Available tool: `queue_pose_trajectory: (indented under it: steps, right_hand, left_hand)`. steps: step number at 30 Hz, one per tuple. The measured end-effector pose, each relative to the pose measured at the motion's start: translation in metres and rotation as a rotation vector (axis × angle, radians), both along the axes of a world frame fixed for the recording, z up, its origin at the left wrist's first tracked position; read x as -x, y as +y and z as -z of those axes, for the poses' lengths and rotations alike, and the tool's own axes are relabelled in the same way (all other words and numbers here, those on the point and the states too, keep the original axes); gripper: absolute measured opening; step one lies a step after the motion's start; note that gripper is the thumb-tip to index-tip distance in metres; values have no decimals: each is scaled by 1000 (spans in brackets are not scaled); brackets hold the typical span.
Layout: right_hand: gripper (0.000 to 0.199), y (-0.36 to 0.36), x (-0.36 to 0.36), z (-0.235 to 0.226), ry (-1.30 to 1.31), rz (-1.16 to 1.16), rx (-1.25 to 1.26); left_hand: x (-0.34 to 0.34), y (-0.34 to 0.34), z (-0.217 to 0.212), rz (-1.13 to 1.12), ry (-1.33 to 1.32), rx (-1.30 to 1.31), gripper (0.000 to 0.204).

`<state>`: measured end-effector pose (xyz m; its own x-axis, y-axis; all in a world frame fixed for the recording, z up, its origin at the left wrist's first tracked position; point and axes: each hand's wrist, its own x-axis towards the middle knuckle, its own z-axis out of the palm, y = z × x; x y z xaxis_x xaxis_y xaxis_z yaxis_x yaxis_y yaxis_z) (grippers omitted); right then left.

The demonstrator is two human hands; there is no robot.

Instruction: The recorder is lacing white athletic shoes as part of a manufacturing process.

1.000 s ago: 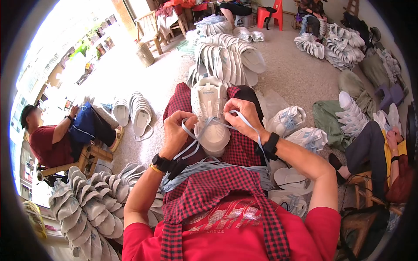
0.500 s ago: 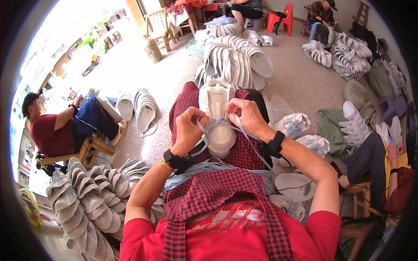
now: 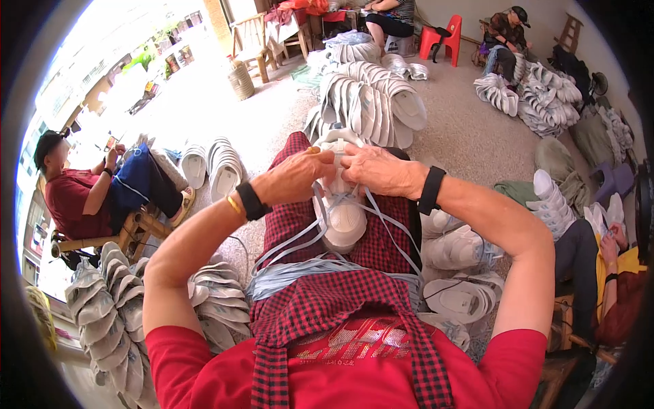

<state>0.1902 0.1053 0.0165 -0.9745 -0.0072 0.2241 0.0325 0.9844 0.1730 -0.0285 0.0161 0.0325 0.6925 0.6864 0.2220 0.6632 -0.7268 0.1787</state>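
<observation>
Shoe: one white sneaker (image 3: 343, 204), toe nearest, pale blue laces (image 3: 300, 240) trailing.
Left hand (image 3: 294, 178): pinched on lace.
Right hand (image 3: 379, 169): clamped on shoe's far end.

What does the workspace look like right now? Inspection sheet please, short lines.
Surface: lap covered by a red checked apron; speckled floor around.
Job's things: white shoe on the lap; pale blue laces trailing from it.
Clutter: stacks of white shoes, more at the left.
Hands: left hand and right hand both gripping the shoe's top, each wrist with a black band.
Cables: nothing seen.
Surroundings: seated person in red shirt, red plastic chair, wooden chair.
</observation>
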Motion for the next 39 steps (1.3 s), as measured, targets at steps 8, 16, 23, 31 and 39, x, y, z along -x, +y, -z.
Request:
queue_pose_trajectory:
  steps: [8,16,23,31,39]
  right_hand:
    - [20,6,-5,6,-112,61,339]
    - [25,7,17,-4,-175,274,527]
    - [25,1,5,9,37,406,667]
    - [28,11,-9,26,602,143,1704]
    - [30,7,0,21,546,123,1485]
  left_hand:
    - [3,10,3,-75,226,174,20]
    - [-24,23,8,-310,373,212,21]
    - [-32,16,10,-480,208,222,12]
    - [-14,-4,31,-336,-202,60,10]
    - [-45,-30,-43,-208,-537,-38,14]
